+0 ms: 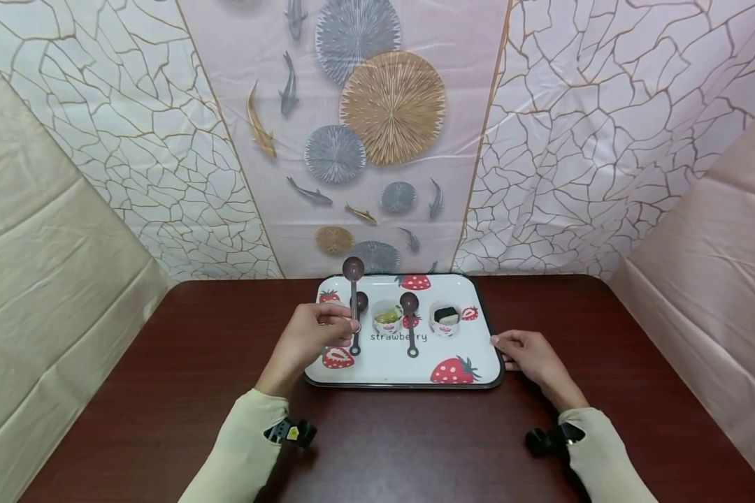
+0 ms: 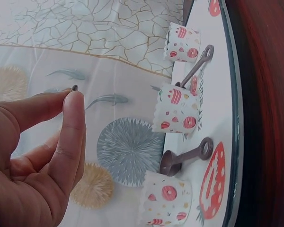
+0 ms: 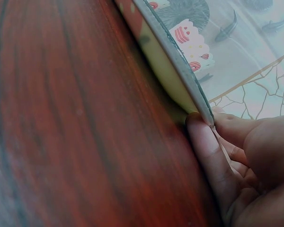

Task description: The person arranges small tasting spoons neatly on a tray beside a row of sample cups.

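Note:
My left hand [image 1: 308, 339] pinches the handle of a brown measuring spoon [image 1: 354, 269] between thumb and fingers, its round bowl uppermost, above the left part of a white strawberry-print tray [image 1: 390, 372]. In the left wrist view only a small dark end of that spoon shows at the fingertips [image 2: 74, 101]. Two similar spoons lie on the tray: one [image 1: 410, 303] between two paper cups, another [image 1: 356, 347] below the held one. At the tray's right edge, my right hand [image 1: 533, 356] grips the rim, thumb and fingers on either side of it.
A patterned paper cup [image 1: 387, 328] has yellow-green pieces in it; the right-hand cup [image 1: 445, 330] holds black and pale pieces. A third cup [image 2: 168, 196] shows in the left wrist view. The dark wooden table [image 1: 415, 447] meets a patterned cloth backdrop [image 1: 377, 209].

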Demonstrator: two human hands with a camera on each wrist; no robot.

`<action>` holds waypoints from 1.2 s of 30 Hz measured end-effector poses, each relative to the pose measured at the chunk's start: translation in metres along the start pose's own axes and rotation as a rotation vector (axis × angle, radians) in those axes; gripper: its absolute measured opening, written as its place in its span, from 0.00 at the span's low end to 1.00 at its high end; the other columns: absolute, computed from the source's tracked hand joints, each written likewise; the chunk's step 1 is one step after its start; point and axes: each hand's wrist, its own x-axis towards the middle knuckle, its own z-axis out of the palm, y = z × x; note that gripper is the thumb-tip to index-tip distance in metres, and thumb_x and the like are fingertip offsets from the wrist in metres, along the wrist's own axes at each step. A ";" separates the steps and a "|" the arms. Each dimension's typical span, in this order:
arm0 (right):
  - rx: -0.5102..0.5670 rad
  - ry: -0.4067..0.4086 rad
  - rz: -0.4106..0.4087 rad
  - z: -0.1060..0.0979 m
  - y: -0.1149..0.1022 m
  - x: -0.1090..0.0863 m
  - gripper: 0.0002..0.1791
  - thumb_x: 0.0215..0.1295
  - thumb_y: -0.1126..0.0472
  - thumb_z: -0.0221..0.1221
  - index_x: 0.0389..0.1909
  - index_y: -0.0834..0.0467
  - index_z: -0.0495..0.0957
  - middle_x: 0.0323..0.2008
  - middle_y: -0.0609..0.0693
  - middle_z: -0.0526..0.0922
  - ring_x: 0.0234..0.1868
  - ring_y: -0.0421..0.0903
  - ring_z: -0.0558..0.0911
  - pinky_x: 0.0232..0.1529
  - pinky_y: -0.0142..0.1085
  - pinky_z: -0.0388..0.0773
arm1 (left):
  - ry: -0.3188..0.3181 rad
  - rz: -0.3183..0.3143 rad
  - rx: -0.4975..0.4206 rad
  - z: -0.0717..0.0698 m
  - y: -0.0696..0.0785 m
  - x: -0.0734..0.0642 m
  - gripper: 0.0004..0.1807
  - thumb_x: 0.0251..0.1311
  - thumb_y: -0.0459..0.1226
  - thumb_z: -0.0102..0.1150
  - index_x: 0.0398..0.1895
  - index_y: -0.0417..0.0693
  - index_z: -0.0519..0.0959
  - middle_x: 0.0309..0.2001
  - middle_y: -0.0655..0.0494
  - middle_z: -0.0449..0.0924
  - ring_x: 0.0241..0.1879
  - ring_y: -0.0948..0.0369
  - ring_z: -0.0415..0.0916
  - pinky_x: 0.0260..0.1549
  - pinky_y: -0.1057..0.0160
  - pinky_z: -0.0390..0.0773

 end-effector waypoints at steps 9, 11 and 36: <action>0.005 0.003 0.001 0.002 0.001 -0.001 0.20 0.80 0.55 0.59 0.56 0.70 0.81 0.44 0.55 0.84 0.37 0.38 0.82 0.36 0.30 0.86 | 0.009 -0.035 0.011 0.012 -0.004 0.002 0.10 0.66 0.28 0.67 0.48 0.31 0.84 0.38 0.44 0.89 0.30 0.59 0.88 0.41 0.51 0.90; 0.006 0.002 0.000 0.003 0.002 -0.001 0.20 0.80 0.56 0.59 0.56 0.71 0.81 0.44 0.55 0.84 0.37 0.38 0.82 0.36 0.30 0.86 | 0.005 -0.038 0.012 0.015 -0.005 0.003 0.09 0.66 0.28 0.67 0.47 0.32 0.85 0.39 0.44 0.90 0.29 0.59 0.88 0.42 0.49 0.90; 0.020 0.005 -0.027 0.001 0.002 0.001 0.21 0.80 0.55 0.59 0.54 0.72 0.82 0.42 0.53 0.85 0.35 0.36 0.81 0.34 0.30 0.86 | -0.061 -0.050 -0.001 0.046 -0.007 0.013 0.14 0.67 0.35 0.68 0.51 0.37 0.86 0.41 0.47 0.91 0.35 0.54 0.91 0.21 0.69 0.74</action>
